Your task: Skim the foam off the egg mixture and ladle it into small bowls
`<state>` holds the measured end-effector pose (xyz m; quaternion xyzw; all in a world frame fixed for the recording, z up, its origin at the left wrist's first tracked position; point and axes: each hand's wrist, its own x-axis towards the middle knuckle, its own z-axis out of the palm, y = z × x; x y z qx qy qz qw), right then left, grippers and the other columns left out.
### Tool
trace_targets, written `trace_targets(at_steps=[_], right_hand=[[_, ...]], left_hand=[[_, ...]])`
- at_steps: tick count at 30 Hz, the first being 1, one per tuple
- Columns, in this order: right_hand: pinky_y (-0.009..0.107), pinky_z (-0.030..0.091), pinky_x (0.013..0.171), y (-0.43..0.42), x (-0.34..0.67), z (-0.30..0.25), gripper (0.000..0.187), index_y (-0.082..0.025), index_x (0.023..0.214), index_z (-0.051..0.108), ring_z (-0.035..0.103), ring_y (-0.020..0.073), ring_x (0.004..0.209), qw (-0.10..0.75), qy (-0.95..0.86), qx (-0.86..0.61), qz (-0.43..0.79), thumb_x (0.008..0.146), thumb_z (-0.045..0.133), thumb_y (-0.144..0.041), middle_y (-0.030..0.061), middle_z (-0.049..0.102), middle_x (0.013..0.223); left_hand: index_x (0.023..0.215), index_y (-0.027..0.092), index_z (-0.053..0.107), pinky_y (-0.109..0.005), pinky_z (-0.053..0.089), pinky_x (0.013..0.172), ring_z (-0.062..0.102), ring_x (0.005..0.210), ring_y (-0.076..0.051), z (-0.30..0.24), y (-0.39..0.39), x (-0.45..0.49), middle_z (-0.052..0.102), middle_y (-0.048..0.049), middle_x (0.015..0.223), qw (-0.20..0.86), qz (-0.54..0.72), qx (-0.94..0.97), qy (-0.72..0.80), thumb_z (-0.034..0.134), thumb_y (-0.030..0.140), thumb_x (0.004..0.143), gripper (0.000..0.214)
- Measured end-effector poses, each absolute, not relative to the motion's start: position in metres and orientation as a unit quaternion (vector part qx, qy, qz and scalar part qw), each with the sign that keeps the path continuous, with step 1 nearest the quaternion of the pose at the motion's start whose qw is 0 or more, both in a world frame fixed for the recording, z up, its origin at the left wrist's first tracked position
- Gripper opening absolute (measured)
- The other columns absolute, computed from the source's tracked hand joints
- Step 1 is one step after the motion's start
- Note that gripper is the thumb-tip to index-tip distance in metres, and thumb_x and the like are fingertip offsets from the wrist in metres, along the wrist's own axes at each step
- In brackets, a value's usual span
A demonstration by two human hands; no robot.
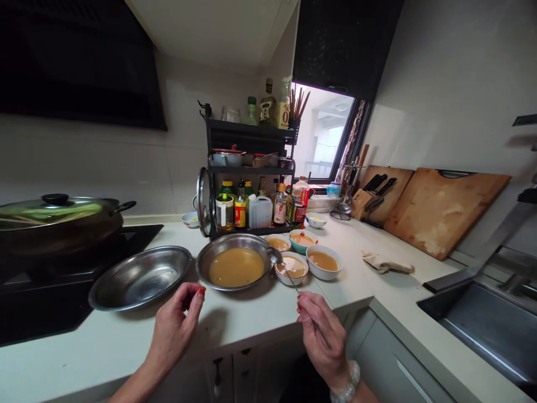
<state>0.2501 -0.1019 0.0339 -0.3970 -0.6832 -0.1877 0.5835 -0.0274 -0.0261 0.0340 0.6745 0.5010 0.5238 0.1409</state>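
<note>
My right hand is closed round the thin handle of a metal spoon. The spoon's head is over the right rim of a steel basin that holds cloudy yellowish-brown liquid. Just right of the basin are several small bowls with similar liquid: a near white bowl under the handle, a white bowl to its right, and a teal bowl behind. My left hand, fingers curled in with nothing seen in them, hovers before the basin, near an oval steel dish.
At left, a lidded pan sits on the black stove. A black rack with bottles stands behind the basin. To the right are a cloth, a knife block, cutting boards and a sink.
</note>
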Motion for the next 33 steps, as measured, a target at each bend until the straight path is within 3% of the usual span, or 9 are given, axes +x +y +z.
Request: trace_targets(at_steps=[6, 10, 14, 18, 21, 25, 29, 33], right_hand=[[0.029, 0.059, 0.073, -0.104, 0.255, 0.037, 0.04, -0.022, 0.116, 0.061, 0.067, 0.019, 0.092, 0.586, -0.67, -0.407, -0.205, 0.087, 0.049, 0.002, 0.0105, 0.065, 0.101], [0.032, 0.057, 0.077, -0.1, 0.223, 0.042, 0.043, -0.02, 0.122, 0.056, 0.065, 0.0199, 0.093, 0.533, -0.744, -0.365, -0.17, 0.087, 0.044, 0.002, 0.0114, 0.065, 0.1], [0.032, 0.056, 0.068, -0.085, 0.189, 0.051, 0.033, -0.016, 0.116, 0.057, 0.064, 0.0203, 0.082, 0.482, -0.793, -0.344, -0.144, 0.089, 0.042, -0.005, 0.0106, 0.065, 0.09], [0.032, 0.054, 0.068, -0.073, 0.169, 0.058, 0.027, -0.016, 0.108, 0.059, 0.063, 0.0211, 0.082, 0.477, -0.804, -0.34, -0.105, 0.09, 0.041, -0.006, 0.0098, 0.064, 0.087], [0.03, 0.054, 0.071, -0.071, 0.165, 0.06, 0.022, -0.018, 0.111, 0.058, 0.061, 0.0178, 0.08, 0.51, -0.794, -0.329, -0.008, 0.091, 0.049, -0.013, 0.0077, 0.062, 0.09], [0.024, 0.053, 0.059, -0.075, 0.176, 0.052, 0.031, -0.019, 0.119, 0.054, 0.058, 0.0139, 0.069, 0.541, -0.767, -0.336, 0.078, 0.088, 0.06, -0.021, 0.0071, 0.061, 0.096], [0.022, 0.053, 0.058, -0.076, 0.201, 0.033, 0.026, -0.02, 0.115, 0.057, 0.058, 0.0124, 0.066, 0.558, -0.733, -0.384, 0.065, 0.09, 0.057, -0.018, 0.0052, 0.061, 0.092], [0.023, 0.053, 0.059, -0.065, 0.222, 0.014, 0.017, -0.019, 0.106, 0.061, 0.059, 0.0122, 0.062, 0.567, -0.703, -0.429, 0.02, 0.091, 0.054, -0.019, 0.0043, 0.063, 0.085]], left_hand=[[0.088, 0.019, 0.061, -0.021, 0.045, 0.047, 0.055, 0.051, -0.012, 0.037, -0.028, -0.03, 0.062, 0.0007, 0.067, 0.137, 0.524, 0.682, 0.491, 0.051, 0.043, 0.085, 0.027], [0.1, 0.019, 0.061, -0.022, 0.048, 0.056, 0.058, 0.058, -0.013, 0.051, -0.036, -0.007, 0.063, 0.0, 0.071, 0.117, 0.501, 0.751, 0.415, 0.054, 0.034, 0.086, 0.022], [0.11, 0.018, 0.06, -0.021, 0.048, 0.055, 0.056, 0.056, -0.011, 0.058, -0.036, 0.017, 0.062, -0.0004, 0.073, 0.104, 0.461, 0.816, 0.332, 0.052, 0.022, 0.085, 0.026], [0.098, 0.018, 0.064, -0.023, 0.05, 0.059, 0.062, 0.065, -0.014, 0.056, -0.027, 0.024, 0.066, -0.0048, 0.082, 0.105, 0.425, 0.839, 0.324, 0.052, 0.017, 0.081, 0.021], [0.084, 0.019, 0.064, -0.023, 0.049, 0.059, 0.064, 0.064, -0.015, 0.056, -0.023, 0.021, 0.067, -0.0037, 0.075, 0.1, 0.422, 0.832, 0.346, 0.052, 0.022, 0.081, 0.013], [0.084, 0.019, 0.063, -0.024, 0.046, 0.053, 0.06, 0.052, -0.015, 0.058, -0.018, 0.003, 0.066, -0.0012, 0.063, 0.082, 0.455, 0.764, 0.451, 0.044, 0.037, 0.088, 0.026], [0.085, 0.018, 0.068, -0.025, 0.043, 0.051, 0.059, 0.05, -0.016, 0.063, -0.004, -0.029, 0.066, -0.0024, 0.062, 0.085, 0.447, 0.73, 0.51, 0.045, 0.048, 0.086, 0.038], [0.071, 0.019, 0.071, -0.027, 0.043, 0.056, 0.063, 0.06, -0.021, 0.069, 0.015, -0.052, 0.068, -0.0065, 0.063, 0.045, 0.437, 0.725, 0.531, 0.046, 0.051, 0.082, 0.042]])
